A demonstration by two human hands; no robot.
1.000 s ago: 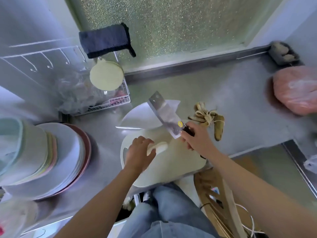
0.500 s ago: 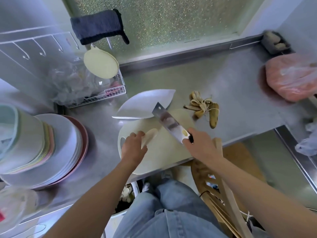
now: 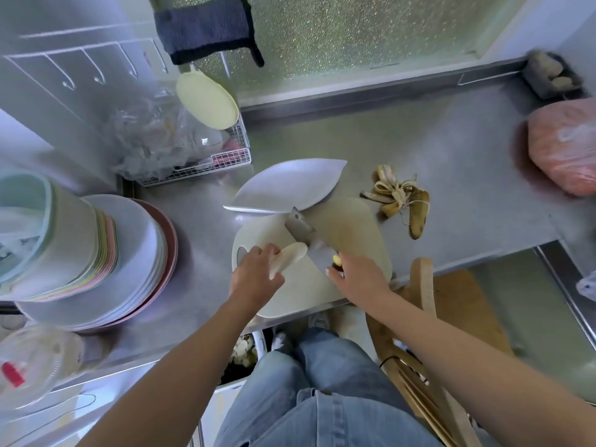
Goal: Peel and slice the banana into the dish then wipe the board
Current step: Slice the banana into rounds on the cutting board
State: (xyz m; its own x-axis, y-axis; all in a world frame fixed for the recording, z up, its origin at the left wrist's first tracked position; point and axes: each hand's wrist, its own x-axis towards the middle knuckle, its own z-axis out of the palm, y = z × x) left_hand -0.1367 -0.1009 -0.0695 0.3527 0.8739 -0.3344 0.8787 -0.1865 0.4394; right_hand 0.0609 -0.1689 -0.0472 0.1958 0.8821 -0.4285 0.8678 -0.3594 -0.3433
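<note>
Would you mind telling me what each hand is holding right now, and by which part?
The left hand grips the peeled banana at its near end; the right hand holds the cleaver by its handle.

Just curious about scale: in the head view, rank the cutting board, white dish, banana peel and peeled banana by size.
Cutting board
White dish, slightly smaller
Banana peel
Peeled banana, though the left hand covers part of it, so those last two are unsure
</note>
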